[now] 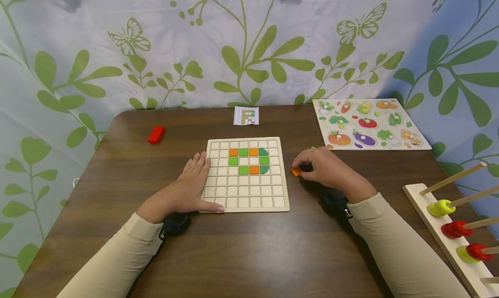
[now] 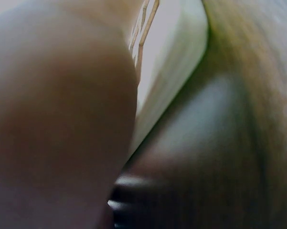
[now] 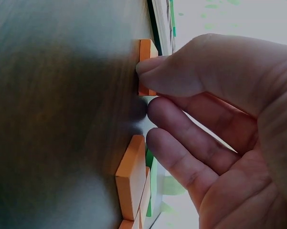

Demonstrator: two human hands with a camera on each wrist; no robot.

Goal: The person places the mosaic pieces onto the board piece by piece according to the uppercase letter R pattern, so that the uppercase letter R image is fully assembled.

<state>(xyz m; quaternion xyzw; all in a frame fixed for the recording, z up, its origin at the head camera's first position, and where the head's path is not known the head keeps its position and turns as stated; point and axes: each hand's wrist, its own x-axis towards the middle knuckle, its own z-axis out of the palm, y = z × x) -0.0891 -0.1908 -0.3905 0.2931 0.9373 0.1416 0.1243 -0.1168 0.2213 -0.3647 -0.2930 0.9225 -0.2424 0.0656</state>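
A wooden grid board (image 1: 249, 202) lies mid-table, bearing orange and green square tiles plus dark green rounded corner pieces (image 1: 264, 170) set in a ring. My left hand (image 1: 186, 189) rests flat along the board's left edge, fingers straight, thumb at the near corner. Just off the board's right side, my right hand (image 1: 327, 168) pinches an orange square tile (image 3: 144, 47) between thumb and index finger, close to the tabletop. Other orange tiles (image 3: 131, 179) and a green piece (image 3: 153, 191) lie beside its fingers in the right wrist view. The left wrist view is mostly palm and blurred.
A small printed pattern card (image 1: 246, 115) lies behind the board. A red block (image 1: 156, 134) sits at the left. Back right lies a vegetable puzzle board (image 1: 368, 135); a wooden peg rack (image 1: 432, 220) with coloured rings stands at the right edge. A patterned curtain (image 1: 249, 42) borders the table.
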